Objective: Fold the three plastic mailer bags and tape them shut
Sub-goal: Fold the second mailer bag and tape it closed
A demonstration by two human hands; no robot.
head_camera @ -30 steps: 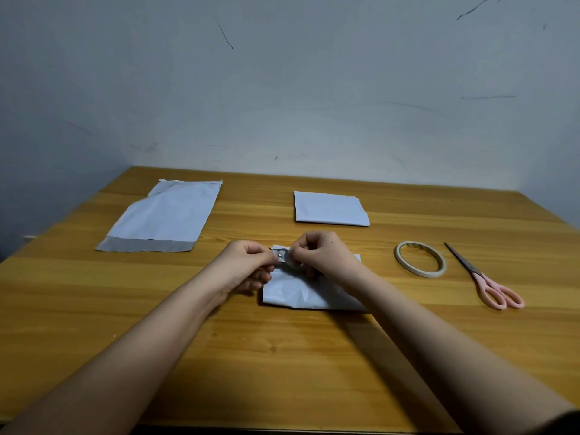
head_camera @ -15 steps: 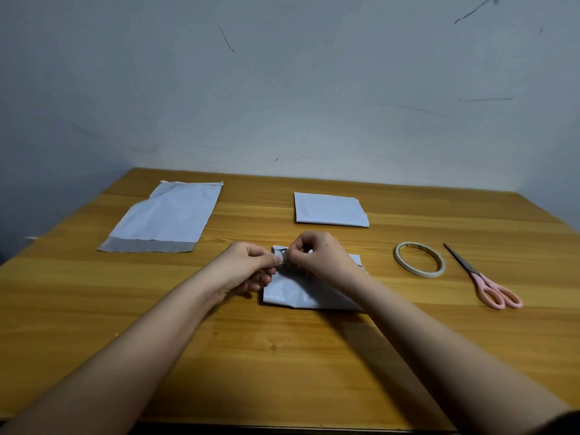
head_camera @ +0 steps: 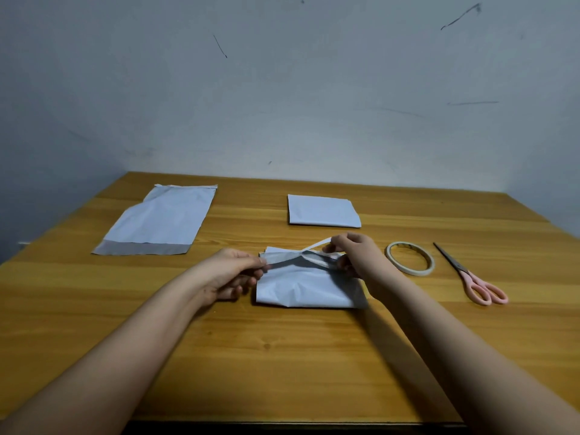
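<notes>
Behind your work area stands a grey-white wall [head_camera: 282, 89] with a few dark scuff marks, and before it lies the wooden table [head_camera: 282, 356] that carries everything. In the head view, the folded mailer bag [head_camera: 309, 288] you are working on lies flat near the middle of the table, directly between your hands. Your left hand [head_camera: 230, 276] has its thumb and fingers pinched together on the left end of the bag's grey flap [head_camera: 284, 260], at the bag's far edge. Your right hand [head_camera: 353, 257] has its fingertips pinched on a thin white liner strip [head_camera: 315, 245], which rises off the flap in a shallow arc toward that hand; the lower fingers of the same hand touch the bag's right side. A second folded mailer bag [head_camera: 323, 211] lies farther back, well apart from your hands. An unfolded mailer bag [head_camera: 163, 221] lies flat at the far left with its grey flap end toward you. To your right, a roll of tape [head_camera: 409, 258] lies flat on the table, and just beside it lie pink-handled scissors [head_camera: 470, 274] with blades pointing away from you.
</notes>
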